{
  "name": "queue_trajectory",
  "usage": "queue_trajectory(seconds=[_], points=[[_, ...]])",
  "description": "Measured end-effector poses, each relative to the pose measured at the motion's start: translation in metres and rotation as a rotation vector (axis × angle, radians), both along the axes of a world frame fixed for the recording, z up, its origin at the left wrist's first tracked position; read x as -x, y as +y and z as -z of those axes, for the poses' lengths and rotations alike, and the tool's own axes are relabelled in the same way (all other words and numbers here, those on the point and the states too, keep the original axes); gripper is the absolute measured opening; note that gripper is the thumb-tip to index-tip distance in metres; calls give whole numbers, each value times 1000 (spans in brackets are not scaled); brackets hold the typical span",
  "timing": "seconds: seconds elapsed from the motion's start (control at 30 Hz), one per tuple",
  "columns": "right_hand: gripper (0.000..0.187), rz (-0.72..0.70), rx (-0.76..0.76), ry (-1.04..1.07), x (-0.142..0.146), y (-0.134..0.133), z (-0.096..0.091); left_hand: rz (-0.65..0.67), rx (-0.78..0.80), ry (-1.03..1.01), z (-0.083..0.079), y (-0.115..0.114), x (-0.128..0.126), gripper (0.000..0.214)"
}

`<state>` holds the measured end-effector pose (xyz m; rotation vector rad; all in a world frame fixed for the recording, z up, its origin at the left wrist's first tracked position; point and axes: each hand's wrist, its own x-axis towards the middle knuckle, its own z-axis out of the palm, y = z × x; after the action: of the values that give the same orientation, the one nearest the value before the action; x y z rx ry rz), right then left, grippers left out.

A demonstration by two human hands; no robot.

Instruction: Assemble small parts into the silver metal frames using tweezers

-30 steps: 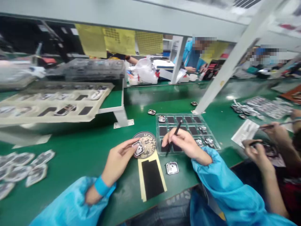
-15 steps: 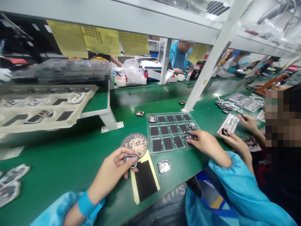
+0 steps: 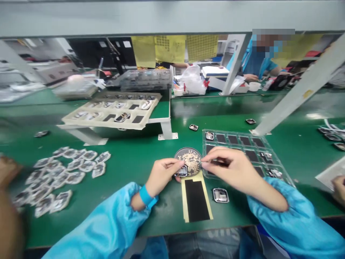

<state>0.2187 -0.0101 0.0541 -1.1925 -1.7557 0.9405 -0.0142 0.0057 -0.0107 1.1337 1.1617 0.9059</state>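
My left hand (image 3: 162, 175) pinches a small square metal-framed part (image 3: 182, 171) at the near edge of a round dish of tiny pieces (image 3: 190, 157). My right hand (image 3: 234, 169) is closed in a pinch with its fingertips at the dish's right edge; a dark thin tool seems to lie in its fingers, but blur hides it. Under that hand lies a clear tray (image 3: 255, 138) with black square pockets, a few holding parts. A black strip on yellow backing (image 3: 197, 195) lies below the dish, with another square part (image 3: 220, 195) beside it.
Several bagged parts (image 3: 59, 176) are strewn at the left. A beige tray (image 3: 113, 114) rests on a raised white stand. A slanted white post (image 3: 296, 97) rises at right. Another person's hand (image 3: 339, 187) is at the right edge; someone's blurred shape fills the lower left.
My right hand came back from the tray's right side to the dish. My left hand lifted the square part up to the dish's edge. The view swung left.
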Motion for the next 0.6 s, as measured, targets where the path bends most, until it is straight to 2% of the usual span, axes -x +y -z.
queue_trajectory(seconds=[0.1,0.2,0.37,0.47,0.6], points=[[18,-88,199,120,24,14,11,-8,-12,-76,-1,0,4,50],[20,-118,293,166,28,20,29,1,-46,-177,-1,-2,7,48],[27,-135,422,221,32,15,48,-9,-186,-90,-4,-9,8,38],[30,-118,456,232,35,14,51,-4,-195,-75,-8,-13,5,39],[29,-132,409,225,32,17,53,38,-175,-139,-9,-16,3,43]])
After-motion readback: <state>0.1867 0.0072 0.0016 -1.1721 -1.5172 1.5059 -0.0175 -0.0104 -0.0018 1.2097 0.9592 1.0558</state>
